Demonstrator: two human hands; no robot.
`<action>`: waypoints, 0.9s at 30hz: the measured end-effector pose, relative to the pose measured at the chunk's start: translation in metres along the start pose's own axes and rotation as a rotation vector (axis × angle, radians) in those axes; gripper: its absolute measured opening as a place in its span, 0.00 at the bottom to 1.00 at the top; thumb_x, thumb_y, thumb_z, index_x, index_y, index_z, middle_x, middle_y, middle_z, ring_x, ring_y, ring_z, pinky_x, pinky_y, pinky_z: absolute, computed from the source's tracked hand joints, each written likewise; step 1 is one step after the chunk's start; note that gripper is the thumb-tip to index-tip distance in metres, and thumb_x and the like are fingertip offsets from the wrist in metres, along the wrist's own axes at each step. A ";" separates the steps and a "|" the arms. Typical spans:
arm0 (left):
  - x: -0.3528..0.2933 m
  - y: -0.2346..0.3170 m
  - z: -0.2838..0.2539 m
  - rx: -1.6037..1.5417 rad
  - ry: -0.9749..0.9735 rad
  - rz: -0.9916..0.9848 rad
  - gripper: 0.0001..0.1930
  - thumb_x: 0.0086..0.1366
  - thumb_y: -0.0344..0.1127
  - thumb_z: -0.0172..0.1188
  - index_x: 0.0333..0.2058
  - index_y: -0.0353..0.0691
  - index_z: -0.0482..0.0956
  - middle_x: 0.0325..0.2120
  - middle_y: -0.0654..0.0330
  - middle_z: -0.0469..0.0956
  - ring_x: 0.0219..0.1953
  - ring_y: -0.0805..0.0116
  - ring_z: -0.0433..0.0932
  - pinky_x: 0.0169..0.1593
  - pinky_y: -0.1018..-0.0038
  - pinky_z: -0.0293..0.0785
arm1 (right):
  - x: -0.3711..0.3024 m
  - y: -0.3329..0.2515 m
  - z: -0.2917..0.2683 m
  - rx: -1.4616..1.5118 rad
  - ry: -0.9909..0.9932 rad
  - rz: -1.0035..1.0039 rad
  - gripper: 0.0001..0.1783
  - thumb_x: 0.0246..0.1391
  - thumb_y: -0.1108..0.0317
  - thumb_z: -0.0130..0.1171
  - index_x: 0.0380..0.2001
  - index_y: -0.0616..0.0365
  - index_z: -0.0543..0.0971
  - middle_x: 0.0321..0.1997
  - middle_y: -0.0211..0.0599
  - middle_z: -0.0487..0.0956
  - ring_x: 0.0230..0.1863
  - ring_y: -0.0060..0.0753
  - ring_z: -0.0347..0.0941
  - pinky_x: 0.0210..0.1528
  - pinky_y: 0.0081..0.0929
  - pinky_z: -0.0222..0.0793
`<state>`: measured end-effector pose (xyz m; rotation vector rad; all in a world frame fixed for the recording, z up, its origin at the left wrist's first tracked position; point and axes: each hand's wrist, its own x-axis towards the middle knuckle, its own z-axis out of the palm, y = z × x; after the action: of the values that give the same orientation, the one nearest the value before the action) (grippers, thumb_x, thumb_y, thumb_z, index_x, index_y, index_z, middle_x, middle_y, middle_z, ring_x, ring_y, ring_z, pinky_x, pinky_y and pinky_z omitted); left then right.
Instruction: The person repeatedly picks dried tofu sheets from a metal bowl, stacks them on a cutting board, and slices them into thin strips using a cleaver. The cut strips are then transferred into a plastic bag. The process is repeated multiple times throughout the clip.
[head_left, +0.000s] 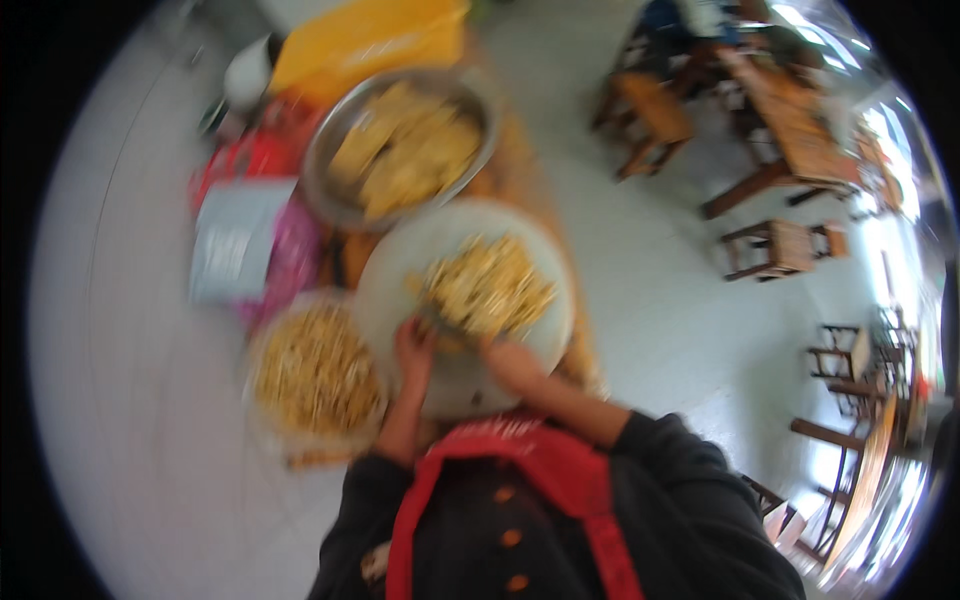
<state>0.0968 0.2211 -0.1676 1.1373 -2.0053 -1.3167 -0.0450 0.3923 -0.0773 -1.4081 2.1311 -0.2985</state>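
Note:
On a round whitish cutting board (395,262) lies a heap of yellow shredded strips (490,288), which look like cut tofu skin. A dark, thin blade, apparently a knife (452,324), runs along the heap's near side, partly covered by strips. My right hand (512,366) is closed at the blade's right end, with the handle hidden in the grip. At its left end my left hand (414,343) has its fingers curled against the blade. Motion blurs both hands. Beyond the board, a steel basin (312,165) holds folded yellow sheets (420,150).
Left of the board stands a tray of shredded strips (318,370). A grey-blue packet (238,240), pink bag (293,255), red bag (255,160) and yellow crate (370,45) crowd the table's left and far side. Wooden stools (655,112) and a table (790,120) stand at right.

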 end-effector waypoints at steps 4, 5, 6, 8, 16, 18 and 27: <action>-0.007 0.023 -0.006 0.212 0.065 -0.050 0.17 0.59 0.36 0.67 0.45 0.38 0.75 0.40 0.54 0.75 0.39 0.64 0.76 0.42 0.71 0.75 | -0.002 -0.001 -0.014 0.146 0.069 0.091 0.14 0.62 0.65 0.46 0.44 0.65 0.68 0.26 0.60 0.78 0.30 0.63 0.77 0.33 0.55 0.73; -0.013 0.030 -0.006 0.213 0.097 -0.141 0.17 0.58 0.36 0.68 0.43 0.38 0.74 0.37 0.55 0.74 0.37 0.64 0.76 0.41 0.70 0.74 | -0.002 -0.005 -0.018 0.158 0.047 0.112 0.15 0.62 0.64 0.47 0.44 0.65 0.68 0.25 0.61 0.78 0.30 0.64 0.77 0.34 0.55 0.73; -0.020 0.037 -0.006 0.197 0.159 -0.159 0.16 0.58 0.37 0.68 0.40 0.38 0.74 0.35 0.56 0.74 0.35 0.65 0.75 0.40 0.70 0.73 | -0.002 -0.009 -0.023 0.174 0.047 0.118 0.15 0.61 0.63 0.48 0.44 0.64 0.68 0.25 0.61 0.78 0.31 0.65 0.76 0.35 0.56 0.72; -0.031 0.046 -0.001 0.104 0.257 -0.187 0.15 0.57 0.37 0.68 0.37 0.38 0.73 0.32 0.57 0.74 0.32 0.66 0.74 0.38 0.70 0.72 | -0.004 -0.018 -0.034 0.199 0.066 0.123 0.15 0.61 0.63 0.49 0.43 0.64 0.68 0.25 0.62 0.77 0.31 0.66 0.76 0.35 0.56 0.72; -0.042 0.044 0.017 -0.081 0.391 -0.239 0.14 0.58 0.35 0.67 0.36 0.38 0.71 0.25 0.61 0.71 0.26 0.70 0.71 0.34 0.73 0.70 | -0.029 -0.046 -0.064 0.303 0.125 0.085 0.13 0.60 0.66 0.51 0.39 0.66 0.67 0.21 0.63 0.76 0.26 0.69 0.74 0.31 0.56 0.71; -0.042 0.044 0.018 -0.066 0.391 -0.227 0.13 0.58 0.34 0.66 0.36 0.38 0.70 0.26 0.60 0.71 0.27 0.68 0.71 0.35 0.72 0.70 | -0.032 -0.051 -0.059 0.280 0.082 0.101 0.13 0.60 0.66 0.51 0.40 0.66 0.66 0.21 0.63 0.76 0.27 0.69 0.74 0.32 0.57 0.70; -0.048 0.049 0.015 0.056 0.304 -0.206 0.11 0.56 0.28 0.62 0.36 0.38 0.69 0.29 0.56 0.72 0.29 0.58 0.74 0.37 0.67 0.70 | -0.011 -0.048 -0.002 0.286 0.085 0.138 0.13 0.61 0.65 0.49 0.39 0.66 0.67 0.23 0.62 0.77 0.29 0.68 0.75 0.32 0.57 0.70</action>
<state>0.0933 0.2787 -0.1272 1.5048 -1.7496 -1.1081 -0.0058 0.3819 -0.0498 -1.0985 2.1402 -0.5921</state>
